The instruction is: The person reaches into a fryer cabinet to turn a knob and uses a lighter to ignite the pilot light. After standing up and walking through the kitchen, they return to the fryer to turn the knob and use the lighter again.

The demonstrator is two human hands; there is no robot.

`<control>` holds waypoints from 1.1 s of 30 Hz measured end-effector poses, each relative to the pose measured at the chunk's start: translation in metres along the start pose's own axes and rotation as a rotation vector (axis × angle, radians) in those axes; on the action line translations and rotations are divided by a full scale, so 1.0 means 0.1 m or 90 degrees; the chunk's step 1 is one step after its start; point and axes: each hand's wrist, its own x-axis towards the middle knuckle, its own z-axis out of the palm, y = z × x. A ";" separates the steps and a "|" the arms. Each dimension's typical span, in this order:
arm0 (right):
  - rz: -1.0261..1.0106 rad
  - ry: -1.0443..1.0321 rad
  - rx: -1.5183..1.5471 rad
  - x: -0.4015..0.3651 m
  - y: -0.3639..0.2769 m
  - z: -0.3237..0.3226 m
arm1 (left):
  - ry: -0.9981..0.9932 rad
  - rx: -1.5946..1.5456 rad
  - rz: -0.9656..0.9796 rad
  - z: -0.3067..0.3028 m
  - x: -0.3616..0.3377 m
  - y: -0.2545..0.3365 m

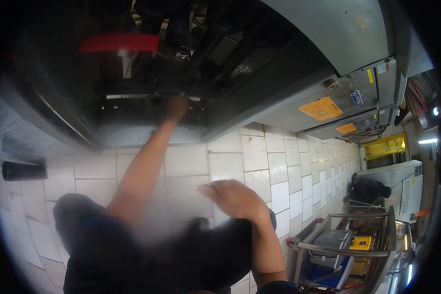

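My left hand point(176, 109) reaches into the dark, open lower part of a metal kitchen unit point(157, 134). It is blurred and in shadow, near a ledge and dark fittings, so its fingers and whatever they touch cannot be made out. Above it, a red bar-shaped piece point(120, 43), perhaps a handle, sticks out to the left. A shiny round fitting point(183, 53) shows among the dark pipes. My right hand point(235, 198) is by my dark-clothed knee, its fingers curled together and the thumb side pointing left. Nothing shows in it.
Steel panels with orange labels point(321, 109) run off to the right. A wheeled cart point(348, 252) with grey, yellow and blue bins stands at lower right. Farther back, a person in dark clothes point(370, 188) is low beside a pale cabinet. A black tube-like leg point(24, 171) stands on white floor tiles.
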 end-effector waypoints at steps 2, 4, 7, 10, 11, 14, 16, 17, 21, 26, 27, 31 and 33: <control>-0.018 0.015 0.005 0.00 0.02 0.02 | 0.037 0.009 0.054 -0.02 0.01 0.03; -0.007 0.001 0.001 0.01 0.01 0.02 | 0.051 0.015 0.061 -0.04 0.01 0.06; -0.006 0.001 -0.005 0.01 0.02 0.02 | 0.064 0.022 0.097 -0.09 0.03 0.07; -0.015 0.016 -0.010 0.01 0.01 0.03 | 0.060 0.015 0.129 -0.13 0.03 0.11; -0.015 0.016 -0.010 0.01 0.01 0.03 | 0.052 0.009 0.122 -0.15 0.04 0.13; -0.016 0.027 -0.001 0.01 0.03 0.05 | 0.051 0.038 0.110 -0.09 0.03 0.08; -0.034 0.031 0.003 0.00 0.05 0.06 | 0.028 0.073 0.110 -0.06 0.03 0.05; -0.034 0.031 0.003 0.00 0.05 0.06 | 0.016 0.086 0.110 -0.04 0.02 0.04; -0.024 0.017 -0.018 0.00 0.02 0.03 | 0.045 0.079 0.147 -0.13 0.04 0.11; -0.014 0.008 -0.030 0.00 0.03 0.03 | 0.044 0.064 0.138 -0.18 0.04 0.16; -0.016 0.012 -0.025 0.00 0.03 0.03 | 0.038 0.058 0.132 -0.15 0.03 0.14; -0.046 0.045 -0.008 0.01 0.06 0.08 | 0.052 0.078 0.168 -0.13 0.04 0.12; -0.041 0.044 -0.010 0.02 0.06 0.08 | 0.008 0.087 0.149 -0.16 0.04 0.13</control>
